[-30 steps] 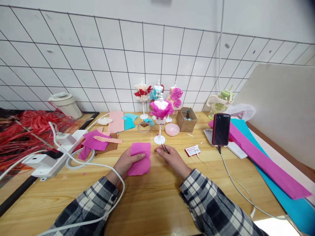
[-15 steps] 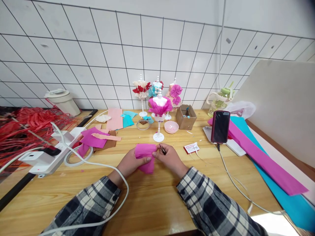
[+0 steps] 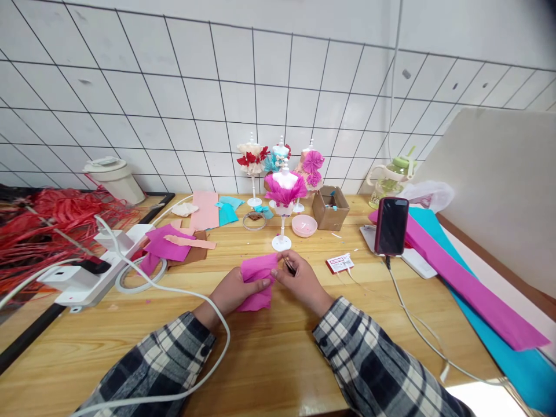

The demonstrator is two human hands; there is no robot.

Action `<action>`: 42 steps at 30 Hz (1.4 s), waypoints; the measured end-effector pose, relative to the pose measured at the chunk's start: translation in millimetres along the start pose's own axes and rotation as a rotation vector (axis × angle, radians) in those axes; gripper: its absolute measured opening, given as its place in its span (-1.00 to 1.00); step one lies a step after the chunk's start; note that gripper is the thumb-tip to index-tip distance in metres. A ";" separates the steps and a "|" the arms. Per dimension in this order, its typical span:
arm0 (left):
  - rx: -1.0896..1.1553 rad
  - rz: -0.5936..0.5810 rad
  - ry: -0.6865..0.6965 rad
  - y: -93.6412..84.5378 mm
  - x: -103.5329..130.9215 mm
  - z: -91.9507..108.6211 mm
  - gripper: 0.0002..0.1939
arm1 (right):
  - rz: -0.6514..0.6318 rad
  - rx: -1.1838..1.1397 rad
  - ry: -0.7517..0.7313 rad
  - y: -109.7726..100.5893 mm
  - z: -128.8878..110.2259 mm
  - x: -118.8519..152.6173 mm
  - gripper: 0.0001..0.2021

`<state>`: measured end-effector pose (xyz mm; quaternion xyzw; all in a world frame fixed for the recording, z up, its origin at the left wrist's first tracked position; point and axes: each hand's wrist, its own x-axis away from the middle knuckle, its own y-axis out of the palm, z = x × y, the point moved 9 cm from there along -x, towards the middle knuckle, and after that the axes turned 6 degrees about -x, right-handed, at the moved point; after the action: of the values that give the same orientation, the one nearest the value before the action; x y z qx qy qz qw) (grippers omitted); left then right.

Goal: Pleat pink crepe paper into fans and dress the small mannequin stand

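Note:
Both hands meet over the wooden table around a piece of magenta crepe paper. My left hand pinches it between thumb and fingers, and the lower part hangs loose. At the paper's upper right edge, my right hand grips the paper with thumb and fingertips. A small dark metal tool is tucked in that same hand; its kind is mostly hidden by the fingers. Just beyond stands a white mini dress form wearing a ruffled magenta paper collar.
Behind are several decorated dress forms, a pink bowl and a cardboard box. Paper scraps and a power strip lie left; a white cable crosses my left forearm. To the right are a phone and paper rolls.
The crepe paper has shifted slightly in my fingers, its hanging part now spreading lower and further left. Both hands keep their hold. The whole view has shifted a little.

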<state>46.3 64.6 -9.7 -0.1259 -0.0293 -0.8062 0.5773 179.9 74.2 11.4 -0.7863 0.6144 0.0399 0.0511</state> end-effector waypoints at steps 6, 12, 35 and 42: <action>0.178 0.110 -0.033 -13.3 -2.3 -2.8 -0.72 | 0.091 0.242 -0.051 -28.5 -5.3 -0.6 -0.48; 0.210 0.185 -0.031 -18.7 -6.8 -8.5 -0.73 | -0.005 0.662 0.095 -20.6 9.2 -0.3 -0.41; 0.112 0.241 -0.022 -25.9 -10.2 -11.9 -0.64 | -0.110 0.857 0.086 -5.7 15.7 -1.1 -0.48; 0.198 0.217 -0.027 -21.9 -8.4 -9.1 -0.62 | -0.103 0.789 0.041 -4.3 14.4 -2.0 -0.51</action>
<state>26.8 78.0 -18.3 -0.0815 -0.1029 -0.7305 0.6701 183.5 79.0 -2.4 -0.7366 0.5434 -0.2174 0.3388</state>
